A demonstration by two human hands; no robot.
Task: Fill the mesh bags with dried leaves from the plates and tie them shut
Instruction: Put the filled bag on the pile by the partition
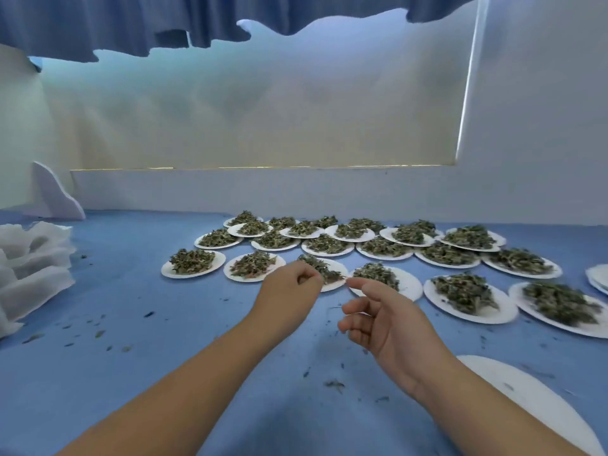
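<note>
A blue cloth covers the table from 9 o'clock round through 6 to 3. Behind it stands a white wall, broadest at 2 o'clock. A pale blind fills the wide window at 12, and daylight leaks in thin lines along its right and bottom edges. A blue curtain hangs in folds along the top, lowest at 11. The light is soft and cool.

Bare left hand, right hand, forearms
</note>
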